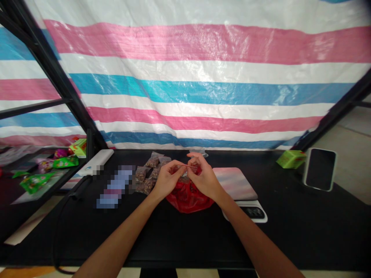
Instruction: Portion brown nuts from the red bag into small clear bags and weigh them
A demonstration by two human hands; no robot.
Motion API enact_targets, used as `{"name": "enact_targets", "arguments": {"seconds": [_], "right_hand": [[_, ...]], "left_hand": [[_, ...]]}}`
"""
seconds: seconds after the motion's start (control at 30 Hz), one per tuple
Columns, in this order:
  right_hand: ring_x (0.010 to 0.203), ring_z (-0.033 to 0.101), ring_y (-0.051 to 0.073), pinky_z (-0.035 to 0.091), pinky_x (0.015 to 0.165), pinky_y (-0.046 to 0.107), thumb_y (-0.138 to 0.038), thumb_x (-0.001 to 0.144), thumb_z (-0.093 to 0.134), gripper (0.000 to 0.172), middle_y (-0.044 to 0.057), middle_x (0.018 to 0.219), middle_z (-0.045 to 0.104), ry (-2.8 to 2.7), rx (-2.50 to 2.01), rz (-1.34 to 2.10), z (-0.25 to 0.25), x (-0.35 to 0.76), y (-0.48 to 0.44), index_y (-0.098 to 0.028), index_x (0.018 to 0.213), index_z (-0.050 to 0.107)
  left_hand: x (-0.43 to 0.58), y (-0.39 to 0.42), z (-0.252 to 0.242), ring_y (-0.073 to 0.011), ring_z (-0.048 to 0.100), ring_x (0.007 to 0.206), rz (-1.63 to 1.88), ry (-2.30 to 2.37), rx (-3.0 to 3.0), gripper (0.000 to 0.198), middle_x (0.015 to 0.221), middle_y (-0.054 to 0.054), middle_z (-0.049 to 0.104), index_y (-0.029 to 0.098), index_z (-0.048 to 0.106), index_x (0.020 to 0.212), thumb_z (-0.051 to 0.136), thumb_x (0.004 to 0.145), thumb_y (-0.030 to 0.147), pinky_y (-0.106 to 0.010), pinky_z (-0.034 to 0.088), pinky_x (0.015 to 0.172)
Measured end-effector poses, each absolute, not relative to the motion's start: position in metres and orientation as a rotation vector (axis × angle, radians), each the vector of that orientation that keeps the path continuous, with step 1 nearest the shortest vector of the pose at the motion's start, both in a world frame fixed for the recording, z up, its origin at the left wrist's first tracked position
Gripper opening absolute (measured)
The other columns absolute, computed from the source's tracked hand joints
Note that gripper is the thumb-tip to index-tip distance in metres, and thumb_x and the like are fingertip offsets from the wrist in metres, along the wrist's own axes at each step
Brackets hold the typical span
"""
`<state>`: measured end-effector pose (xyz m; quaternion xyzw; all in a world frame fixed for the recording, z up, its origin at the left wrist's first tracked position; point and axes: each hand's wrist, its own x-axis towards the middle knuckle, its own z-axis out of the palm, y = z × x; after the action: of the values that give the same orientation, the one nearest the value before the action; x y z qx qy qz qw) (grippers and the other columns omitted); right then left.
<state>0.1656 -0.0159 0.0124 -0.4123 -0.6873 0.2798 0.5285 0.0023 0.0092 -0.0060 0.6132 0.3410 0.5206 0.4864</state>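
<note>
My left hand (pixel 169 177) and my right hand (pixel 204 178) meet at the middle of the black table, fingertips pinched close together. Between them shows a bit of shiny clear plastic (pixel 184 176), seemingly the top of a small bag; the fingers cover most of it. Right beneath lies a red plastic bag (pixel 189 200), crumpled and partly hidden by both hands. Several small clear bags of brown pieces (pixel 141 174) lie to the left of my left hand. A kitchen scale (pixel 262 213) with a shiny plate (pixel 234 183) sits beside my right wrist.
A phone (pixel 320 170) stands upright at the right near a green box (pixel 291 159). On the left are a white power strip (pixel 97 162), a black cable (pixel 56 227) and a blurred-out flat object (pixel 116 187). Colourful packets (pixel 37 181) lie farther left. A striped tarp (pixel 203 92) hangs behind.
</note>
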Motion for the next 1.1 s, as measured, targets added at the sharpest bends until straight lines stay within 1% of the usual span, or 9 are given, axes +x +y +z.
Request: {"name": "enact_targets", "arguments": {"seconds": [0.17, 0.3, 0.4, 0.5, 0.57, 0.67, 0.77, 0.93, 1.1], "right_hand": [[0.078, 0.062, 0.016, 0.051, 0.075, 0.029, -0.023, 0.092, 0.058, 0.036, -0.002, 0.09, 0.062, -1.689, -0.99, 0.726, 0.013, 0.162, -0.021, -0.027, 0.127, 0.053], [0.081, 0.063, 0.018, 0.051, 0.077, 0.031, -0.029, 0.096, 0.058, 0.029, -0.001, 0.089, 0.064, -1.678, -0.953, 0.694, 0.018, 0.163, -0.022, -0.027, 0.125, 0.055], [0.089, 0.064, 0.02, 0.049, 0.086, 0.035, -0.029, 0.098, 0.057, 0.026, 0.002, 0.093, 0.065, -1.628, -0.98, 0.469, 0.024, 0.172, -0.017, -0.026, 0.124, 0.057], [0.09, 0.063, 0.021, 0.047, 0.09, 0.038, -0.026, 0.098, 0.054, 0.019, 0.003, 0.094, 0.065, -1.599, -1.062, 0.196, 0.027, 0.186, -0.011, -0.025, 0.116, 0.062], [0.09, 0.063, 0.022, 0.046, 0.089, 0.04, -0.025, 0.098, 0.054, 0.018, 0.004, 0.094, 0.066, -1.572, -1.12, 0.088, 0.028, 0.194, -0.007, -0.025, 0.113, 0.063], [0.088, 0.063, 0.023, 0.047, 0.087, 0.041, -0.023, 0.096, 0.053, 0.018, 0.005, 0.094, 0.067, -1.54, -1.177, 0.006, 0.029, 0.205, -0.004, -0.024, 0.11, 0.065], [0.091, 0.065, 0.025, 0.048, 0.087, 0.04, -0.019, 0.094, 0.053, 0.018, 0.006, 0.097, 0.069, -1.553, -1.225, -0.034, 0.028, 0.212, -0.001, -0.023, 0.103, 0.068], [0.101, 0.066, 0.027, 0.048, 0.095, 0.042, -0.017, 0.092, 0.053, 0.021, 0.007, 0.103, 0.073, -1.715, -1.318, -0.069, 0.022, 0.221, 0.008, -0.023, 0.098, 0.072], [0.13, 0.054, 0.032, 0.038, 0.109, 0.05, -0.021, 0.094, 0.053, 0.027, 0.009, 0.134, 0.068, -1.998, -1.692, -0.096, 0.017, 0.232, 0.029, -0.023, 0.102, 0.078]], "left_hand": [[-0.002, 0.01, -0.008, -0.0135, 0.057, 0.061, 1.254, 0.822, 1.388, 0.023, 0.065, 0.001, 0.064, 0.016, 0.067, 0.07, 0.08, 0.075, 0.034, -0.026, 0.046, 0.061], [-0.007, 0.016, -0.002, -0.0126, 0.055, 0.059, 1.239, 0.739, 1.182, 0.026, 0.067, 0.001, 0.063, 0.017, 0.065, 0.073, 0.078, 0.076, 0.039, -0.025, 0.046, 0.06], [-0.027, 0.028, 0.011, -0.0121, 0.053, 0.06, 1.503, 0.868, 1.052, 0.028, 0.07, 0.002, 0.061, 0.018, 0.063, 0.077, 0.072, 0.08, 0.044, -0.024, 0.043, 0.059], [-0.057, 0.043, 0.018, -0.0142, 0.055, 0.068, 1.768, 1.295, 1.243, 0.024, 0.073, 0.0, 0.062, 0.018, 0.065, 0.078, 0.063, 0.085, 0.041, -0.025, 0.043, 0.065], [-0.073, 0.051, 0.014, -0.0193, 0.059, 0.074, 1.54, 1.635, 1.551, 0.024, 0.075, -0.003, 0.065, 0.018, 0.067, 0.079, 0.056, 0.09, 0.037, -0.029, 0.045, 0.071], [-0.082, 0.054, 0.001, -0.0295, 0.063, 0.092, 1.155, 1.995, 1.965, 0.023, 0.094, -0.012, 0.071, 0.016, 0.071, 0.101, 0.055, 0.088, 0.026, -0.04, 0.047, 0.085], [-0.078, 0.051, -0.005, -0.0346, 0.06, 0.106, 1.025, 2.142, 2.171, 0.032, 0.108, -0.017, 0.068, 0.014, 0.068, 0.116, 0.054, 0.089, 0.024, -0.043, 0.046, 0.091], [-0.065, 0.039, 0.006, -0.0346, 0.057, 0.109, 1.259, 2.159, 2.314, 0.026, 0.108, -0.016, 0.066, 0.017, 0.068, 0.113, 0.049, 0.095, 0.022, -0.044, 0.043, 0.089], [-0.05, 0.032, 0.002, -0.026, 0.061, 0.097, 1.439, 1.593, 2.592, 0.017, 0.097, -0.008, 0.068, 0.02, 0.067, 0.099, 0.051, 0.094, 0.014, -0.039, 0.045, 0.085]]}}
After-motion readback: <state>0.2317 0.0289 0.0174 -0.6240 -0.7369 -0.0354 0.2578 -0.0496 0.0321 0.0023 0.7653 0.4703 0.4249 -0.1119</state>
